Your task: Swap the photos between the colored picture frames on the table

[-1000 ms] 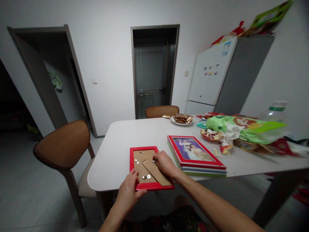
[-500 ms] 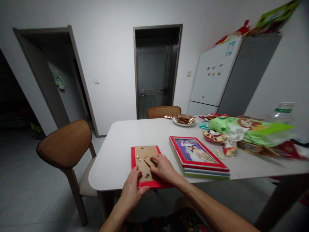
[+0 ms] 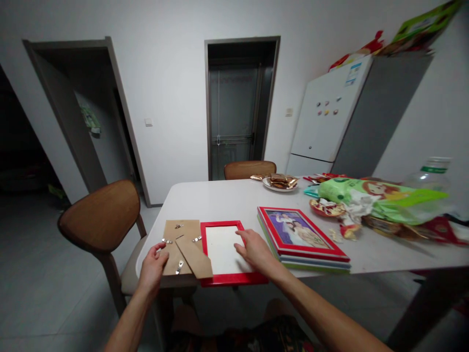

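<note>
A brown backing board (image 3: 170,259) with metal clips and a slanted stand leg (image 3: 194,259) lies on the table, partly over the left side of a red picture frame (image 3: 234,279). Inside the frame a white sheet (image 3: 222,249) shows. My left hand (image 3: 153,268) is closed on the board's left edge, fingers curled and thumb on top. Over the right side of the red frame is my right hand (image 3: 254,252), its fingers apart and holding nothing; whether the fingertips touch the sheet, I cannot tell.
To the right lies a stack of framed pictures (image 3: 300,232), a red one on top. Beyond it are opened pomegranate pieces (image 3: 327,208), a green plastic bag (image 3: 388,195), a clear bottle (image 3: 432,176) and a plate of wrapped snacks (image 3: 280,182). A wooden chair (image 3: 102,215) stands at left.
The backing board has come off the red frame and moved left with my left hand, uncovering the white sheet. My right hand has let go of the board and stays over the frame.
</note>
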`<state>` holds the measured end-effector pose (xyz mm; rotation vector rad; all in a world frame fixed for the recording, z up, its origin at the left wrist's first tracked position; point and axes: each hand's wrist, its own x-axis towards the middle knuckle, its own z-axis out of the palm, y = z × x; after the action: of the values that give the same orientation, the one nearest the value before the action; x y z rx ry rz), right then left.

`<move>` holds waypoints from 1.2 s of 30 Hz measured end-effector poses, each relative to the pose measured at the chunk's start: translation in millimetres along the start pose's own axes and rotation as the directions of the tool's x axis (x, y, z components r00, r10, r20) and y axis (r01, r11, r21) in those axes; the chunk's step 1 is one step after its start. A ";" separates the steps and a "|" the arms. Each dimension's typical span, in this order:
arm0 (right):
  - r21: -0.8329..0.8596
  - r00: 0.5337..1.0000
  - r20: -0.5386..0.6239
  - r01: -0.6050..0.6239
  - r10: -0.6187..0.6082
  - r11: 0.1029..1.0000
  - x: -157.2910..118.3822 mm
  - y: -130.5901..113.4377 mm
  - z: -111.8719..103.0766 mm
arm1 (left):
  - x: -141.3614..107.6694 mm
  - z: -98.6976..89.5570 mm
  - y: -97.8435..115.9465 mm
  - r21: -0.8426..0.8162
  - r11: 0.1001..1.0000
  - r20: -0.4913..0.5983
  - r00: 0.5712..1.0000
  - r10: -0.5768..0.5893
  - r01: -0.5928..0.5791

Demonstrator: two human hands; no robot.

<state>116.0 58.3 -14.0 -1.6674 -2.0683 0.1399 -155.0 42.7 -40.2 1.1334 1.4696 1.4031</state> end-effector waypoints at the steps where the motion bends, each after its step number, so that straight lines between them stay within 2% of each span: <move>1: -0.050 0.999 0.024 -0.039 0.040 0.998 -1.0 8.5 3.3 | 3.1 -9.2 -3.4 0.045 0.999 -0.020 1.000 -0.003 0.004; 4: -0.152 0.990 0.072 -0.110 0.121 0.982 -4.0 25.5 12.4 | 10.6 -24.6 -10.9 0.154 0.988 -0.024 1.000 -0.008 0.012; 8: -0.170 0.979 0.090 -0.168 0.185 0.971 -1.7 31.5 19.6 | 16.4 -26.5 -12.6 0.342 0.939 0.001 1.000 0.026 -0.025; 12: -0.065 0.966 0.064 -0.246 0.250 0.967 6.1 35.3 19.5 | 16.6 -26.4 -9.2 0.531 0.842 0.008 0.994 0.111 -0.098; 14: 0.112 0.947 0.083 -0.317 0.309 0.942 7.8 35.9 16.1 | 13.7 -22.8 -6.9 0.593 0.794 0.011 0.987 0.158 -0.134; 16: 0.399 0.915 0.187 -0.403 0.357 0.824 6.7 33.2 10.0 | 6.6 -11.1 -3.9 0.625 0.761 0.029 0.979 0.202 -0.176; 18: 0.669 0.888 0.305 -0.457 0.344 0.586 3.5 26.6 1.7 | -6.3 11.1 0.4 0.623 0.739 0.090 0.962 0.259 -0.258; 20: 0.816 0.885 0.360 -0.453 0.297 0.359 -0.1 17.8 -7.5 | -24.1 42.0 6.6 0.560 0.703 0.241 0.898 0.368 -0.439; 21: 0.852 0.890 0.366 -0.438 0.273 0.286 -1.5 13.2 -11.8 | -33.8 59.1 10.4 0.514 0.694 0.306 0.864 0.401 -0.504; 23: 0.887 0.906 0.355 -0.404 0.231 0.222 -2.9 5.1 -18.9 | -51.2 91.4 19.1 0.427 0.669 0.391 0.791 0.470 -0.608; 26: 0.891 0.924 0.320 -0.368 0.209 0.265 -1.3 -1.4 -24.3 | -65.4 123.1 33.0 0.383 0.596 0.462 0.705 0.538 -0.706; 28: 0.876 0.931 0.295 -0.354 0.217 0.329 1.7 -0.8 -24.6 | -65.0 127.8 41.7 0.384 0.548 0.473 0.668 0.574 -0.743; 29: 0.859 0.932 0.284 -0.352 0.227 0.371 3.4 1.1 -24.0 | -62.4 125.3 45.5 0.393 0.535 0.455 0.664 0.594 -0.748; 30: 0.834 0.931 0.273 -0.354 0.242 0.424 5.2 3.9 -22.9 | -58.6 119.9 48.6 0.408 0.535 0.415 0.673 0.613 -0.739; 32: 0.738 0.930 0.235 -0.360 0.284 0.571 8.3 11.7 -18.8 | -48.6 102.8 52.3 0.453 0.576 0.270 0.720 0.639 -0.681; 34: 0.569 0.934 0.165 -0.353 0.317 0.743 10.3 21.1 -12.1 | -38.1 81.0 50.8 0.495 0.643 0.101 0.774 0.625 -0.584; 36: 0.375 0.948 0.082 -0.314 0.307 0.872 10.9 30.2 -2.5 | -29.3 59.1 42.8 0.525 0.702 -0.009 0.821 0.570 -0.481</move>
<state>142.5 75.7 -19.6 -1.7309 -1.6323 0.6299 -86.7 31.1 -2.9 1.9366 1.7834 1.5634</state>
